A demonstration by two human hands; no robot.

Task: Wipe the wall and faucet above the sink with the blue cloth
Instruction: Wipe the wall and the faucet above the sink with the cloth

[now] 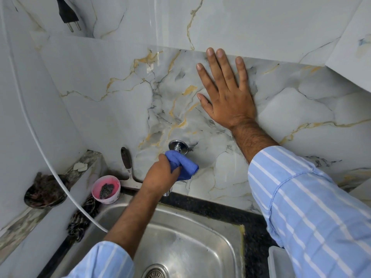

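My left hand [160, 175] grips the folded blue cloth [183, 165] and presses it around the chrome faucet [178, 147], just below its round wall flange. Most of the faucet body is hidden by the cloth and hand; a bit of chrome shows beneath my wrist. My right hand [226, 91] lies flat with fingers spread against the marbled wall [120, 109], above and to the right of the faucet. The steel sink [200, 247] lies below, its drain at the bottom edge of the view.
A pink bowl [106, 189] holding steel wool stands at the sink's back left corner, next to a squeegee [128, 169] leaning on the wall. A white hose [66, 187] curves across the left side. On the left ledge sits a dark scrubber [46, 191]. A black plug [66, 13] hangs at top left.
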